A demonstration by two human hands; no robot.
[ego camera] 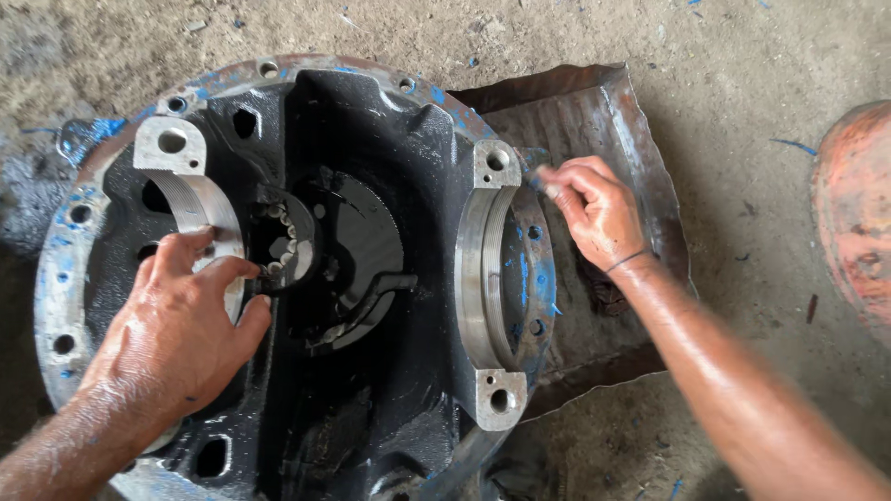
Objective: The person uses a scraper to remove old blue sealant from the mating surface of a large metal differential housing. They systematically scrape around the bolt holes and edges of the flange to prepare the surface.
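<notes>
Here the black metal housing (pixel 343 278) lies on the floor over a dented metal tray (pixel 603 121), left hand (pixel 181 325) spread flat on its inner curve, right hand (pixel 594 209) pinching a small blue-stained scraper (pixel 535 176) at the rim, where blue sealant remains in patches.

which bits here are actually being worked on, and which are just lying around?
In hand:
- black cast housing, left hand resting on it by the left bearing saddle
- right hand pinching a small blue-smeared bit at the right bearing saddle

Lying about:
- dented metal tray under the housing
- orange round part at right edge
- dirt floor
</notes>
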